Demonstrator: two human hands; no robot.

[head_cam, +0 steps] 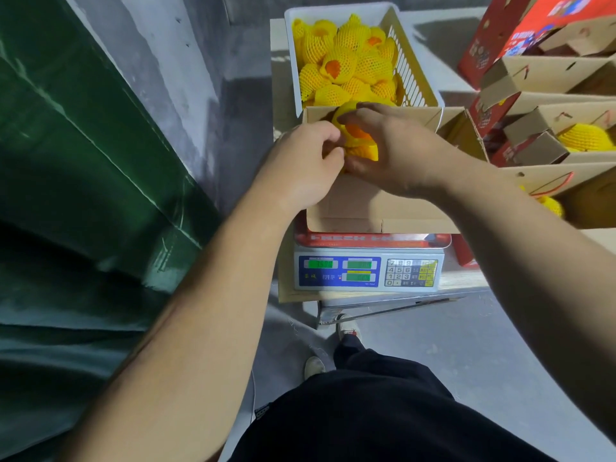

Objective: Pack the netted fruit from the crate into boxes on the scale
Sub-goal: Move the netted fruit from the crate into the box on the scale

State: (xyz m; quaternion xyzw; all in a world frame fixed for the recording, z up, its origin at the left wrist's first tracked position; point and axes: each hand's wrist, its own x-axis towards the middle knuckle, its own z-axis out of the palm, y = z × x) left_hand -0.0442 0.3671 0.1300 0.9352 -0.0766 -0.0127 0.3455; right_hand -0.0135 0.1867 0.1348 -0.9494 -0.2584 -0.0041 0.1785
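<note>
Filled boxes (pixel 566 151) at my right, crate (pixel 416 71) beyond, my left hand (pixel 300 168) and right hand (pixel 396 151) both gripping netted fruit (pixel 358 135) over the box (pixel 366 208) on the scale (pixel 368 271).

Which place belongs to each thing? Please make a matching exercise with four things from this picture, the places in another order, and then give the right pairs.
Things:
1. white crate
2. open cardboard box
3. scale
4. netted fruit

Places:
A. directly under the open box
B. between the left hand and the right hand
C. behind the open box, full of yellow netted fruit
D. on top of the scale

Pairs: 1-C, 2-D, 3-A, 4-B
</note>
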